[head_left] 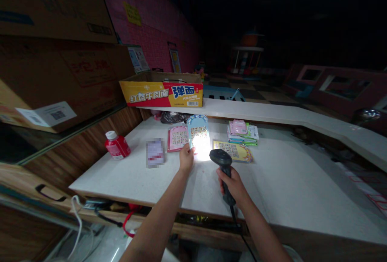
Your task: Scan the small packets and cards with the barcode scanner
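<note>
My right hand (231, 182) is wrapped round the grip of a black barcode scanner (221, 158), whose cord hangs down over the counter's front edge. Bright light from it falls on a blue-edged card (198, 127) printed with rows of small pictures or codes. The card's lower left corner is pinched in my left hand (186, 158), tilted up off the counter. Just left of it lies a pink card (177, 138) in the same style. A yellow card (234, 151) rests flat behind the scanner, to its right. Further back sits a stack of small coloured packets (242, 132).
A red bottle with a white cap (117, 145) and a blurred small pack (155, 152) stand on the white counter (290, 173) at left. Behind is a yellow-red noodle carton (163, 94) on the raised ledge (256, 111). Large cardboard boxes (63, 68) pile up at far left.
</note>
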`<action>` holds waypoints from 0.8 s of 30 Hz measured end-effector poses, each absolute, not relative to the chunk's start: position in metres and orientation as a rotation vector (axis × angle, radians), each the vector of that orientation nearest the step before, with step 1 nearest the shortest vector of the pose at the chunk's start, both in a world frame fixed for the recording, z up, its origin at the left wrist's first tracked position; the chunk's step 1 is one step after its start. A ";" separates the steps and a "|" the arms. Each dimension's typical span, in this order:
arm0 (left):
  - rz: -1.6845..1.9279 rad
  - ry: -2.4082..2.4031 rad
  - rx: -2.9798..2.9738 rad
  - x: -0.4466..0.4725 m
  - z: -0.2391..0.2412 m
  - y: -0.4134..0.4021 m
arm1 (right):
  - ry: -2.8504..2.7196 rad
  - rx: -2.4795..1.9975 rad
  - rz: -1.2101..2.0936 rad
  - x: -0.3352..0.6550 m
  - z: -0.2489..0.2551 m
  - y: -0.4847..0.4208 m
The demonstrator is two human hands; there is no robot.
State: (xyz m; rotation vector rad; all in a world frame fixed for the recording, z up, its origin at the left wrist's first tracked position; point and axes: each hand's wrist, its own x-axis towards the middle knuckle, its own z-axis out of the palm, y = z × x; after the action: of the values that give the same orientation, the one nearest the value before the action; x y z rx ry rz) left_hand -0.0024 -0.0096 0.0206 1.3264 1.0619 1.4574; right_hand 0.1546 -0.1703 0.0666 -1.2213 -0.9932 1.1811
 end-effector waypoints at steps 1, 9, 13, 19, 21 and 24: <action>1.459 1.054 1.326 -0.003 0.020 -0.009 | -0.994 -1.222 1.183 0.154 0.066 -0.170; 1.467 1.063 1.329 -0.003 0.022 -0.010 | -1.003 -1.224 1.194 0.151 0.070 -0.164; 1.466 1.069 1.332 -0.003 0.024 -0.012 | -1.035 -1.246 1.184 0.150 0.074 -0.161; 1.475 1.009 1.311 -0.003 0.020 -0.011 | -1.091 -1.269 1.186 0.149 0.074 -0.154; 1.468 0.990 1.300 -0.004 0.018 -0.011 | -1.101 -1.280 1.169 0.148 0.073 -0.152; 1.473 0.972 1.288 -0.004 0.015 -0.009 | -1.098 -1.285 1.163 0.150 0.071 -0.151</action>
State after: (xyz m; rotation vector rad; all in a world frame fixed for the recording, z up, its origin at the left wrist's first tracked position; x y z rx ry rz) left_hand -0.0044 -0.0091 0.0155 1.2884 0.9724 1.4727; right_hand 0.1504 -0.1512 0.0714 -1.2851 -1.0978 1.1629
